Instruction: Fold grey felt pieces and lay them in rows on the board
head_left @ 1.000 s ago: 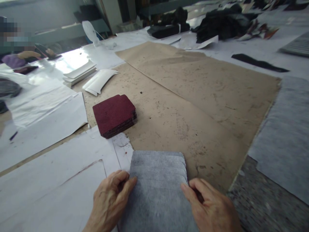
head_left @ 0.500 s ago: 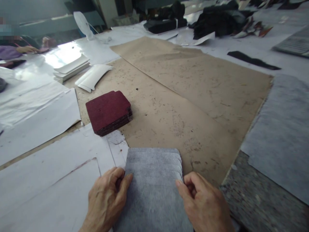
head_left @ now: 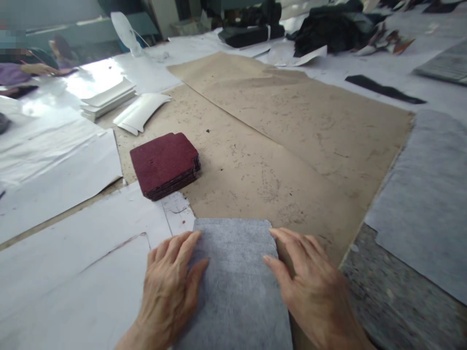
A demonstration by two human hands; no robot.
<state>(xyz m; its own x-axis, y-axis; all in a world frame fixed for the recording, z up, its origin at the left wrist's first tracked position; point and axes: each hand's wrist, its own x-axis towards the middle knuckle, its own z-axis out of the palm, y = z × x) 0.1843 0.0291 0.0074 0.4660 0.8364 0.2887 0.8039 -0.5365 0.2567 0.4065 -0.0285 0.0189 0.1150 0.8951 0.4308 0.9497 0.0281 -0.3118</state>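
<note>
A stack of grey fabric pieces (head_left: 237,291) lies in front of me at the bottom middle, its layers slightly stepped near the far end. Along its left edge rests my left hand (head_left: 170,277), thumb on the top piece and fingers stretched along the side. My right hand (head_left: 310,277) is at the opposite edge, thumb and fingers apart, fingertips by the far right corner. Neither hand is closed round the stack. Beyond it, to the left, sits a pile of dark red ribbed fabric pieces (head_left: 164,163). The near end of the grey stack runs out of view.
Brown paper (head_left: 292,141) covers the middle of the table. White paper sheets (head_left: 73,277) lie at left, white cut pieces (head_left: 142,112) farther back. Grey sheet material (head_left: 430,194) is at right, black fabric (head_left: 332,31) at the back. Another person's sleeve (head_left: 14,73) shows far left.
My fingers have opened from a pinch on the stack's edges and moved forward along its sides. The stepped layers at the far end look more even. The view has shifted slightly.
</note>
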